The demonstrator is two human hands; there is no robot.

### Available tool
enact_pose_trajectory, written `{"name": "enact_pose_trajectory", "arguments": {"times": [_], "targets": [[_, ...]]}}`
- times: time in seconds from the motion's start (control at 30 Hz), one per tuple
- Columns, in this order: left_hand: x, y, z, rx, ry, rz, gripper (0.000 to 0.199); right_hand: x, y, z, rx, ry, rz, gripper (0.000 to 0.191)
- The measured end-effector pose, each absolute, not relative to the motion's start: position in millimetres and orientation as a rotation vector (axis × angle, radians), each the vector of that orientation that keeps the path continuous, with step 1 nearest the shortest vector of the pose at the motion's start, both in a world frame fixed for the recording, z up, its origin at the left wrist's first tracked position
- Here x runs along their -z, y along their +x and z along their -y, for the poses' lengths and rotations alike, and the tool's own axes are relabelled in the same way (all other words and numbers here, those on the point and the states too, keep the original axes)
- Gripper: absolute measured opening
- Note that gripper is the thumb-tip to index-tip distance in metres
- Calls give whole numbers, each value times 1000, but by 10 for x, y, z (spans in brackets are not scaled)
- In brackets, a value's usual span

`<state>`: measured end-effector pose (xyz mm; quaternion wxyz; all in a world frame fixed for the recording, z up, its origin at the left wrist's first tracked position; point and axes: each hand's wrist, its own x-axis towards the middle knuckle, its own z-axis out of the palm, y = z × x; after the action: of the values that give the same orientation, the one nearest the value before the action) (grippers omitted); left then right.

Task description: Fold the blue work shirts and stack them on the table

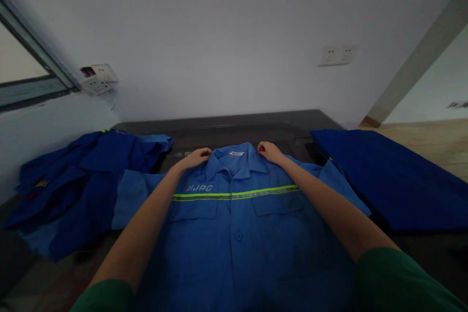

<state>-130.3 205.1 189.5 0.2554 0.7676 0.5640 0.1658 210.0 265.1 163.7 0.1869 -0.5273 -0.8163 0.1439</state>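
A blue work jacket (241, 224) lies front up and spread out, its collar away from me. A yellow-green and grey reflective stripe crosses its chest, above two flap pockets, and white letters are printed on one side. My left hand (197, 157) is closed on the jacket's shoulder, just left of the collar (237, 161). On the collar's other side, my right hand (269, 151) pinches the opposite shoulder with curled fingers. Both sleeves reach outward, partly covered by my forearms. The jacket's lower part runs into shadow at the bottom of the view.
Crumpled dark-blue garments (84, 170) are heaped at the left. A flat, folded dark-blue cloth (391, 175) lies at the right. Beneath everything is a dark table (226, 129), its far edge along a pale wall (219, 48) with sockets (337, 55).
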Motion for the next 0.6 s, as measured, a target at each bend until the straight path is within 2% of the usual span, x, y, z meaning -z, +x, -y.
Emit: {"name": "enact_pose_trajectory", "arguments": {"times": [0.2, 0.37, 0.47, 0.6], "targets": [[-1920, -1369, -2021, -418, 1971, -1392, 48, -1743, 2202, -2548, -443, -1440, 2274, 18], [-1890, -1303, -1998, -281, 2079, -1409, 39, -1827, 2282, -2490, -396, -1480, 2248, 15], [-1915, -1263, -1955, -346, 2170, -1602, 31, -1889, 2320, -2450, -378, -1499, 2232, 12], [-2029, -1257, -1920, -578, 2216, -1776, 32, -2057, 2345, -2357, -306, -1494, 2240, 13]]}}
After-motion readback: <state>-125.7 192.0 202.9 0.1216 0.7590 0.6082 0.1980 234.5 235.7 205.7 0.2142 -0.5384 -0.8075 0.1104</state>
